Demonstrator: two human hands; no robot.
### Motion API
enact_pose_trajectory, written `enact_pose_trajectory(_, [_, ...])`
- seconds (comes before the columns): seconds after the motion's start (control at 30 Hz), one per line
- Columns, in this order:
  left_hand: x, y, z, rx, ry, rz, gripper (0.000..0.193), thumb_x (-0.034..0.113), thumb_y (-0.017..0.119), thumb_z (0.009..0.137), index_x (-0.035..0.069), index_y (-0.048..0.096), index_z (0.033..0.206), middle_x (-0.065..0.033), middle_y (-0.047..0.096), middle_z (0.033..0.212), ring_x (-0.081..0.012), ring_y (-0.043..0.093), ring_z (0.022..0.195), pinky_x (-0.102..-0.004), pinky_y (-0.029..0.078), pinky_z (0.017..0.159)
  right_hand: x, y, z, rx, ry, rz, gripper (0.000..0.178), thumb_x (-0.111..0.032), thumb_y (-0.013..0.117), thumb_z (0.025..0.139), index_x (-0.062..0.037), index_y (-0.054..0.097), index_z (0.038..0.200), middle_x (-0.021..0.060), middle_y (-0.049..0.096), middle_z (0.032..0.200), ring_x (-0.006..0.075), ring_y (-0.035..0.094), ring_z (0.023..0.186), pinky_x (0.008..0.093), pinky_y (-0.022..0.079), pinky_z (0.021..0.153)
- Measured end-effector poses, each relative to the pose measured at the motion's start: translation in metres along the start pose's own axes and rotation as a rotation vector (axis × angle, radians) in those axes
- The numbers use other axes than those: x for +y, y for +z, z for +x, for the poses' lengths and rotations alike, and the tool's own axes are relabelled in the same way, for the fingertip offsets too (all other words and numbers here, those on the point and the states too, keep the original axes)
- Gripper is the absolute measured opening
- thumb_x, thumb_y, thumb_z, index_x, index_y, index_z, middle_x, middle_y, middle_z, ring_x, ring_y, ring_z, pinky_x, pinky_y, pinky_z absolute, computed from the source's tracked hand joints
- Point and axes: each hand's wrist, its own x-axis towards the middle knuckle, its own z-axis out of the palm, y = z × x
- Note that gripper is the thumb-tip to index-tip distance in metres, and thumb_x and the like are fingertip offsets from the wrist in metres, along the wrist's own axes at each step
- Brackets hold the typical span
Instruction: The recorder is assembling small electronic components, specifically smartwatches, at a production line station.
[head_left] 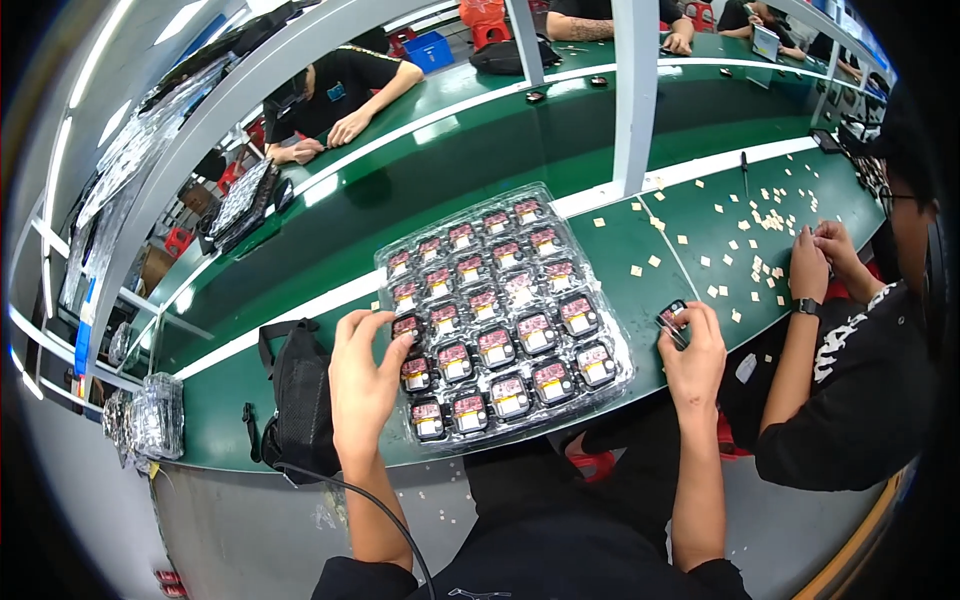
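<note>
A clear plastic blister tray [618, 345] lies tilted on the green table in front of me. Several small black square devices [495, 346] with red, white and yellow faces sit in its pockets. At the tray's left edge, my left hand [362, 375] has thumb and fingers closed at one darker, slightly tilted device [407, 327]. Past the tray's right side, my right hand [694, 358] pinches another small black device [671, 316] above the table. My fingers cover part of that one.
A black bag [303, 400] lies left of the tray, with a cable beside it. Small pale square pieces [770, 222] are scattered at the right, near a co-worker's hands [825, 245]. A white post [634, 110] rises behind the tray. Other people sit across the green tables.
</note>
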Motion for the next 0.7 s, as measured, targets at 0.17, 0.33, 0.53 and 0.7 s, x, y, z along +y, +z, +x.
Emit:
enact_pose_trajectory(0.17, [0.016, 0.007, -0.012, 0.138, 0.151, -0.055, 0.036, 0.011, 0.075, 0.089, 0.002, 0.067, 0.122, -0.018, 0.059, 0.132, -0.0341, 0.058, 0.123, -0.0427, 0.046, 0.103, -0.011, -0.002, 0.005, -0.095, 0.076, -0.083, 0.036, -0.008, 0.077, 0.076, -0.0071, 0.061, 0.108, 0.0132, 0.068, 0.104, 0.0399, 0.068, 0.094, 0.0484, 0.054, 0.078])
enact_pose_trajectory(0.33, [0.034, 0.019, -0.022, 0.218, 0.425, -0.135, 0.033, 0.005, 0.078, 0.084, 0.003, 0.07, 0.116, -0.0195, 0.061, 0.128, -0.0375, 0.062, 0.116, -0.0452, 0.051, 0.097, -0.002, -0.009, 0.004, -0.023, 0.031, -0.015, 0.038, -0.007, 0.078, 0.077, -0.0056, 0.061, 0.111, 0.0135, 0.071, 0.107, 0.0318, 0.069, 0.076, 0.042, 0.054, 0.068])
enact_pose_trajectory(0.53, [0.058, 0.031, -0.055, -0.182, 0.486, -0.758, 0.032, 0.012, 0.08, 0.087, 0.0, 0.07, 0.115, -0.0182, 0.066, 0.124, -0.0299, 0.068, 0.109, -0.0387, 0.056, 0.094, -0.054, -0.065, -0.008, -0.054, -0.253, 0.592, 0.056, -0.002, 0.086, 0.072, -0.0033, 0.056, 0.118, 0.016, 0.073, 0.122, 0.0051, 0.033, 0.046, 0.0247, 0.034, 0.043])
enact_pose_trajectory(0.7, [0.096, 0.041, -0.078, -0.807, -0.09, -1.612, 0.071, 0.024, 0.076, 0.095, -0.007, 0.042, 0.149, -0.02, 0.057, 0.138, -0.0263, 0.06, 0.124, -0.0403, 0.047, 0.109, -0.089, -0.08, -0.011, -0.363, -0.619, 0.835, 0.061, -0.014, 0.092, 0.073, -0.0033, 0.054, 0.12, 0.0218, 0.073, 0.117, 0.0303, 0.078, 0.087, 0.0305, 0.06, 0.061])
